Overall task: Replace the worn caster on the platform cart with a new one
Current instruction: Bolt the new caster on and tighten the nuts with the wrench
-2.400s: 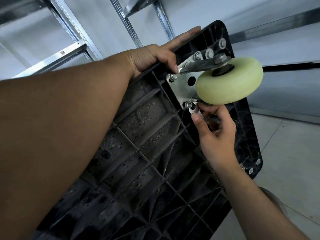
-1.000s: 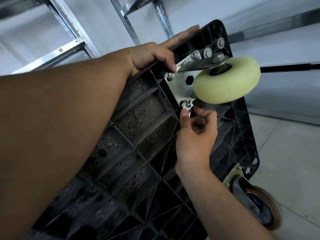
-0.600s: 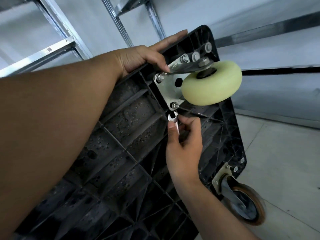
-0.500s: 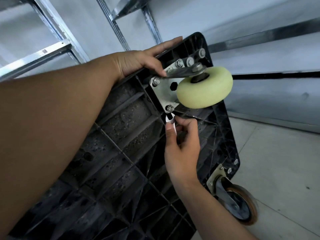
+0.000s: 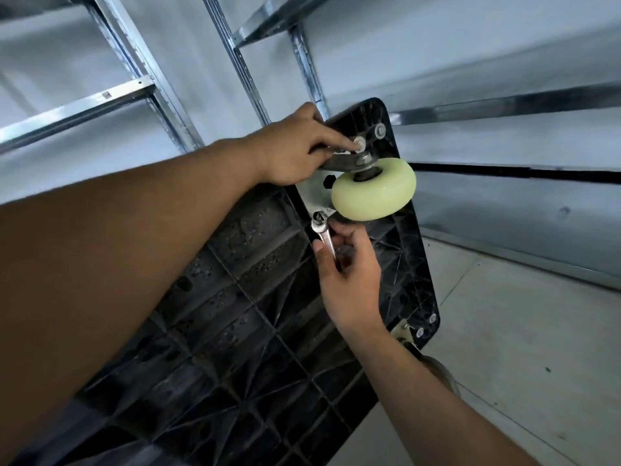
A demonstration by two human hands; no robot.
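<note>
Steel shelving point(image 5: 134, 92), ribbed black plastic cart point(image 5: 235, 297), smooth pale caster point(image 5: 373, 193), chrome wrench point(image 5: 324, 235)

Pale tiled floor point(image 5: 537, 348), black platform cart point(image 5: 235, 331) tipped up on edge over it

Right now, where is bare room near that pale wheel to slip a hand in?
Crowded at the wheel: left hand above it, right hand with a wrench just below. Free: the ribbed cart underside between the forearms, and the floor beyond the cart's edge.
</note>
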